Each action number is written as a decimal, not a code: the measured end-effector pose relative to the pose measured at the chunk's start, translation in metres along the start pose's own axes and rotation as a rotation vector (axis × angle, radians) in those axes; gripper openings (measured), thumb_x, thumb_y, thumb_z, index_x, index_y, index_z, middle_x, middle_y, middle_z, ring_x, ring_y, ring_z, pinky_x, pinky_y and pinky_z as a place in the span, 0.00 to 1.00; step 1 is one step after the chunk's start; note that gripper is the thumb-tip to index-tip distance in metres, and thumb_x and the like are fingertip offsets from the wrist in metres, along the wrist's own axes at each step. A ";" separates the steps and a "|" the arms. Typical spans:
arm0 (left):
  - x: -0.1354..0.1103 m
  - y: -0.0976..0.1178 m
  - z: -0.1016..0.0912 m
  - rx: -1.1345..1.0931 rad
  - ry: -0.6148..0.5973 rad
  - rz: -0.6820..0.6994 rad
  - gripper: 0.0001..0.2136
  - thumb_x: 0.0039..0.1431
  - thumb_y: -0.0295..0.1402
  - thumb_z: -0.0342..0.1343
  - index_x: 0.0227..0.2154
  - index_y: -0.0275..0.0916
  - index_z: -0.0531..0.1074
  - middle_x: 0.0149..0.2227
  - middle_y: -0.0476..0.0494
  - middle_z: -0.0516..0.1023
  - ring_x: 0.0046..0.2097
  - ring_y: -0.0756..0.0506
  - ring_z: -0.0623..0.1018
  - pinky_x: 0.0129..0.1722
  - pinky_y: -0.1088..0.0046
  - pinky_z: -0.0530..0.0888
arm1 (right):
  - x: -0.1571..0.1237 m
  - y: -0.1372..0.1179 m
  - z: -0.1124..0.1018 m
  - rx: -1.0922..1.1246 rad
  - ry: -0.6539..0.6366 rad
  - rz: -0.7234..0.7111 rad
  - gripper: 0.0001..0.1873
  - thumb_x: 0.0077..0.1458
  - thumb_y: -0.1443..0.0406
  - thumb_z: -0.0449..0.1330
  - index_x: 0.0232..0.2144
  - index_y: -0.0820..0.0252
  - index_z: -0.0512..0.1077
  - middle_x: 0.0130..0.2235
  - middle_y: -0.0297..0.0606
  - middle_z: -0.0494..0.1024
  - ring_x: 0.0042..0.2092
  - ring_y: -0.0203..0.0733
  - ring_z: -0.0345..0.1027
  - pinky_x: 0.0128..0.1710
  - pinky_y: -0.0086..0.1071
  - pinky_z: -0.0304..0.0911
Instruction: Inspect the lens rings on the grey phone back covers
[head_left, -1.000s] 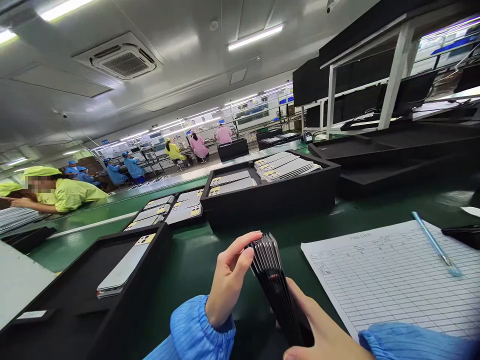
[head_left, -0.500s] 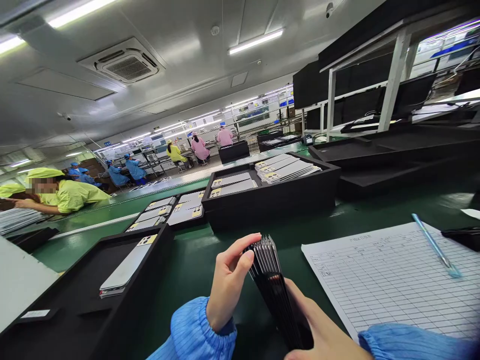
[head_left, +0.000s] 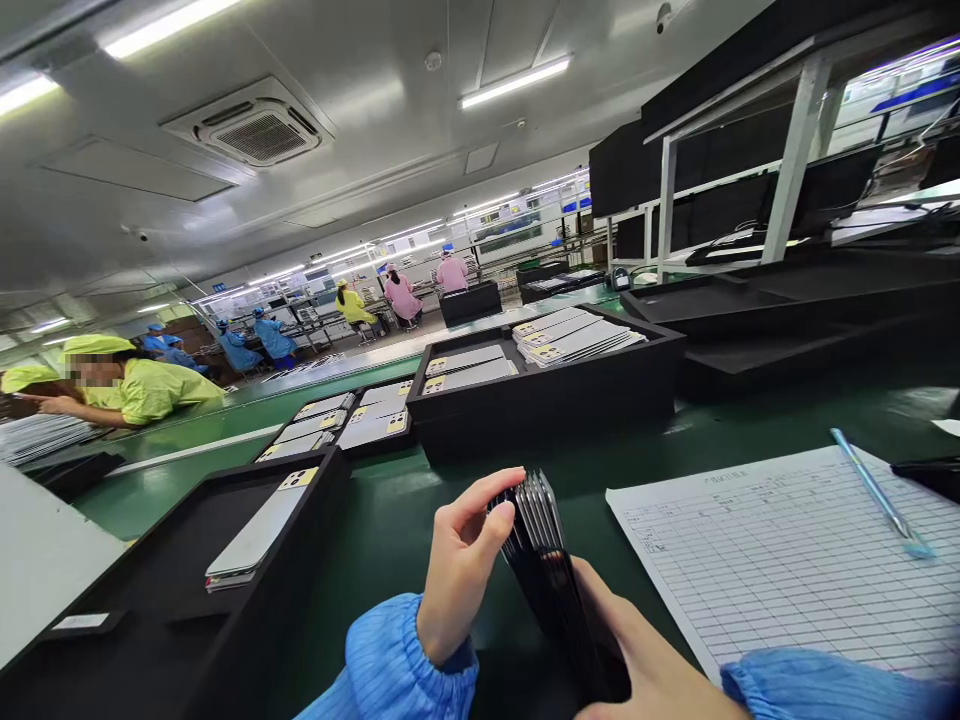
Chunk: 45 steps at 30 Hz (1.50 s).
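Right hand [head_left: 654, 668] (partly) beyond the bottom edge

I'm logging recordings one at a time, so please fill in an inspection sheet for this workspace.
surface: green table
job's things: stack of thin dark panels, slightly spread at the top
clutter: black trays with pale panels; printed sheet with a pen on it
grips: left grip pinches the stack's top; right grip holds it lower down
cables: possible cords, too small to confirm
surroundings: co-workers, ceiling lights
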<state>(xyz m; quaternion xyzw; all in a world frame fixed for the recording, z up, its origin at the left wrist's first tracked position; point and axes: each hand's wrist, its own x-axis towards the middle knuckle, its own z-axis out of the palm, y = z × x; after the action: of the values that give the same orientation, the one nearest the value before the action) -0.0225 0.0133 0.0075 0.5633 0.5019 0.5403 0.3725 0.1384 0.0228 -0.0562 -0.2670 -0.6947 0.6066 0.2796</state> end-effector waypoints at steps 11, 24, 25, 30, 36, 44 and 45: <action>0.000 0.000 0.004 0.000 0.017 -0.015 0.13 0.51 0.37 0.54 0.40 0.41 0.71 0.43 0.48 0.75 0.43 0.46 0.72 0.43 0.76 0.67 | 0.001 -0.008 -0.001 -0.028 -0.013 -0.016 0.44 0.32 0.57 0.65 0.53 0.60 0.56 0.47 0.43 0.67 0.49 0.53 0.59 0.48 0.38 0.57; -0.002 -0.004 0.006 0.056 0.054 0.004 0.12 0.55 0.35 0.48 0.41 0.41 0.69 0.42 0.48 0.74 0.42 0.47 0.72 0.42 0.74 0.66 | 0.000 -0.001 0.000 0.010 0.004 0.005 0.45 0.31 0.57 0.65 0.53 0.60 0.55 0.49 0.44 0.65 0.51 0.54 0.57 0.50 0.40 0.54; -0.002 -0.005 0.007 0.043 0.061 -0.002 0.12 0.56 0.35 0.46 0.41 0.41 0.69 0.43 0.48 0.73 0.42 0.47 0.71 0.42 0.74 0.66 | 0.000 -0.001 0.000 0.017 0.012 0.015 0.46 0.30 0.57 0.65 0.53 0.60 0.55 0.49 0.44 0.64 0.51 0.55 0.56 0.51 0.41 0.53; -0.005 -0.009 0.012 0.013 0.118 0.026 0.09 0.56 0.36 0.46 0.38 0.40 0.66 0.48 0.46 0.68 0.48 0.46 0.67 0.47 0.73 0.63 | 0.000 -0.004 0.000 0.028 -0.010 0.034 0.44 0.31 0.56 0.65 0.52 0.59 0.56 0.47 0.43 0.67 0.50 0.53 0.58 0.49 0.39 0.56; -0.010 -0.020 0.019 -0.058 0.072 -0.114 0.11 0.54 0.38 0.49 0.40 0.44 0.61 0.31 0.50 0.67 0.29 0.52 0.66 0.30 0.78 0.66 | 0.001 0.002 0.000 0.054 -0.025 0.010 0.45 0.32 0.55 0.65 0.53 0.59 0.55 0.48 0.44 0.66 0.51 0.53 0.57 0.50 0.40 0.54; -0.012 -0.024 0.021 -0.266 -0.018 -0.170 0.17 0.53 0.33 0.48 0.47 0.50 0.57 0.38 0.50 0.67 0.27 0.54 0.65 0.29 0.78 0.65 | 0.001 0.004 -0.001 0.080 -0.065 -0.014 0.46 0.33 0.53 0.63 0.54 0.59 0.53 0.49 0.45 0.64 0.53 0.54 0.56 0.50 0.40 0.54; -0.012 -0.023 0.020 -0.257 -0.012 -0.172 0.17 0.53 0.33 0.48 0.47 0.49 0.58 0.38 0.50 0.67 0.27 0.54 0.65 0.28 0.78 0.65 | 0.000 0.003 -0.001 0.077 -0.069 -0.018 0.46 0.34 0.52 0.63 0.55 0.60 0.52 0.49 0.45 0.64 0.53 0.54 0.56 0.50 0.40 0.55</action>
<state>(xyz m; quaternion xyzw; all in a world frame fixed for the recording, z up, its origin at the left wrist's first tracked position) -0.0054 0.0090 -0.0207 0.4694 0.4728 0.5627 0.4894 0.1394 0.0239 -0.0590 -0.2286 -0.6827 0.6390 0.2708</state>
